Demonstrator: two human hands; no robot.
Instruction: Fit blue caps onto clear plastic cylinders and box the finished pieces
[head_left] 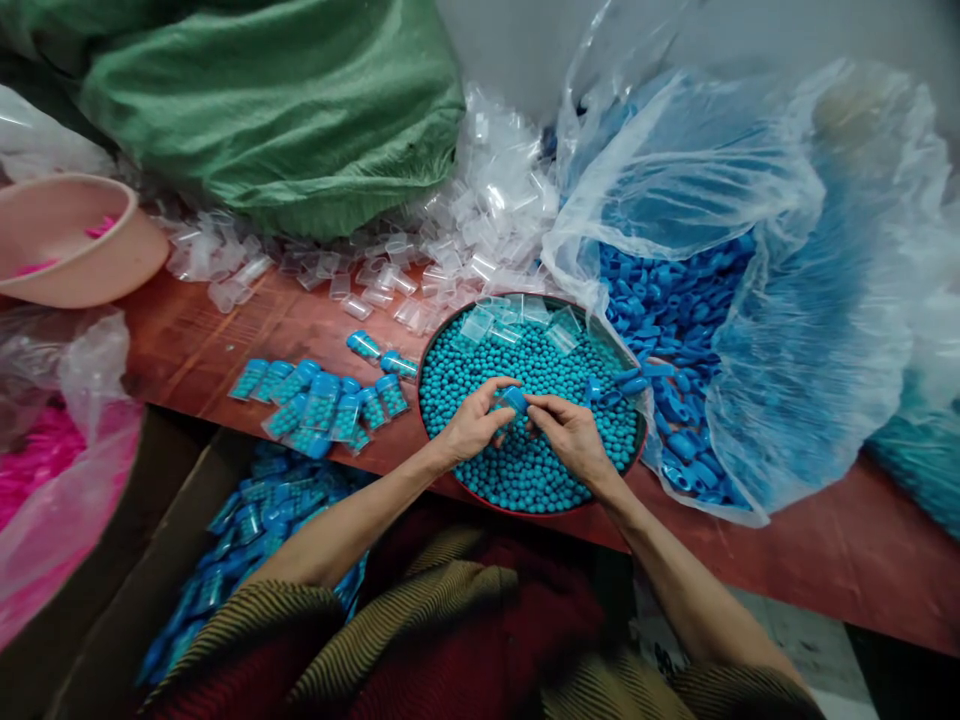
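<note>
Over a round tray of turquoise beads (525, 480), my left hand (477, 420) grips a small clear container with a blue cap (514, 399). The fingers of my right hand (568, 430) are closed at the cap's right side. Several clear empty containers (510, 330) lie on the beads at the back of the tray. Blue caps (615, 388) rest at the tray's right edge. Left of the tray, a group of capped containers filled with beads (322, 403) lies on the red table (202, 350).
Clear containers (487, 230) are heaped behind the tray beside a green sack (285, 110). An open plastic bag of blue caps (667, 300) stands right. A pink basin (82, 240) is at left; a box of filled containers (255, 520) sits below the table edge.
</note>
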